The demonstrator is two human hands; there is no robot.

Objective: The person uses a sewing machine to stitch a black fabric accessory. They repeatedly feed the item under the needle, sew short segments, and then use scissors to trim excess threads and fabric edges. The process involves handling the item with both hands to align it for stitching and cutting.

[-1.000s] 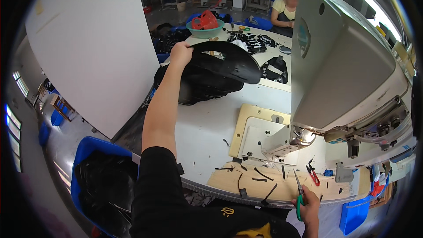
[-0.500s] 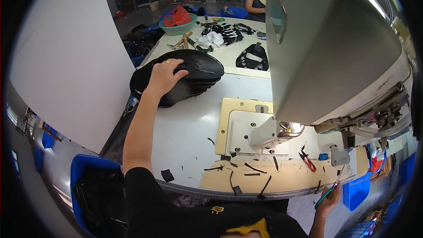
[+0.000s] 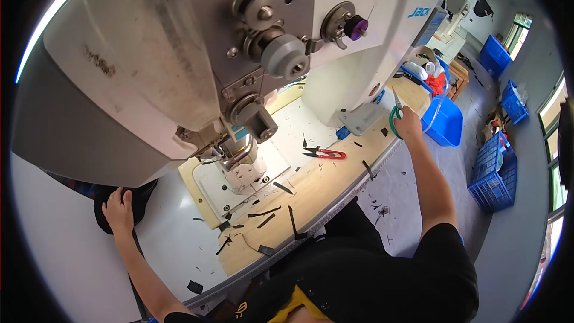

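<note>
Two hands in view, both the operator's. The left hand [image 3: 119, 209] lies palm down with fingers extended on the black work [image 3: 143, 202], making contact without a visible clenched grasp; how firmly it presses cannot be told. The black work is at the left of the counter [image 3: 179, 227], partly hidden behind the one sewing machine [image 3: 179, 54]; its number of pieces cannot be counted. Its position beside the machine probably leaves the cream plate [image 3: 194, 194] unobstructed. The right hand [image 3: 407, 123] grasps one pair of scissors [image 3: 397, 107] by the green handle, above the counter's right end, blades directed away from the body, presumably for safe carrying. One pair of red snips [image 3: 326, 154] lies on the wood board [image 3: 359, 158], apart from both hands, apparently placed within easy reach at the front edge. At least eight dark scraps [image 3: 293, 221] are scattered around the board, seemingly dropped rather than arranged. One blue tub [image 3: 443, 122] stands past the right end; at least three blue baskets [image 3: 493, 173] are farther right.
</note>
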